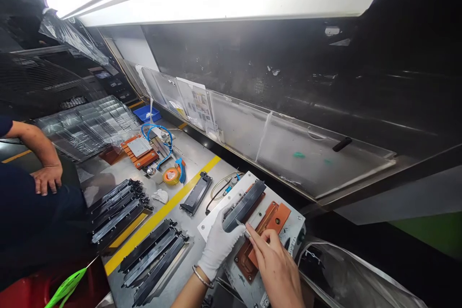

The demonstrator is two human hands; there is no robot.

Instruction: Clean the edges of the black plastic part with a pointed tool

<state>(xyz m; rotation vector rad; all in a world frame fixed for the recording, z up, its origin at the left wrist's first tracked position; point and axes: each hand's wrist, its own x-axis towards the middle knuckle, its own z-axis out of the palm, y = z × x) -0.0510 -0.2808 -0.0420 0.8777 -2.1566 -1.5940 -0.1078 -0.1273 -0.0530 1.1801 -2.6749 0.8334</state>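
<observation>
Workbench [192, 149]; black part [249, 204] in left grip [218, 245]

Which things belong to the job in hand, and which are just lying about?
Likely the job: black strip in the gloved left grip, orange-topped stand, similar strips nearby.

Seemingly just lying about: tape roll, crumpled white cloth, blue tray.

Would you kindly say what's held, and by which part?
The left hand holds the black part by its near end; whether the right hand grips anything is unclear.

Metal table [198, 150] (yellow-striped) beneath black parts [198, 194], tape [167, 180]
</observation>
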